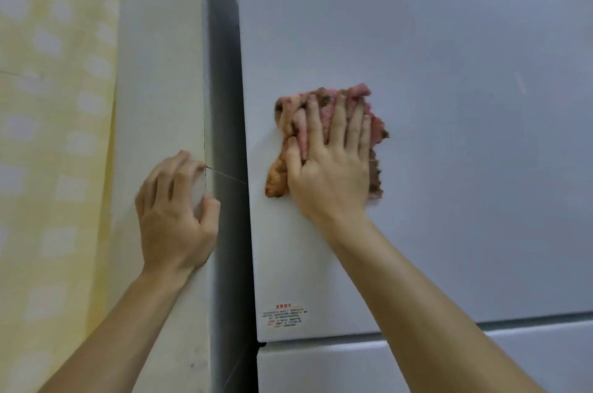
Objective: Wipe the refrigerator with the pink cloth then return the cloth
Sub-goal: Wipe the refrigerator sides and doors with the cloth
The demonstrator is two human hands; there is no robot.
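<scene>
right hand (327, 168): fingers (337, 123) spread flat, pressing pink cloth (377, 129) on refrigerator door (449, 104), probably for broad contact | cloth: under and beyond fingertips | left hand (173, 213): fingers curled round wall edge (202, 72), likely bracing | wiping under way, return pending

the refrigerator (449, 104) door is seen as a smooth, glossy pale panel, with soft reflections carried across it. the pink cloth (353, 92) is shown as a nubby, rough-piled fabric, stained brown and orange in places. a small printed label (284, 315) looks like matt paper. the wall panel (160, 72) is finished matt and faintly scuffed. the curtain (54, 104) is made of soft, thin yellow cloth.
</scene>
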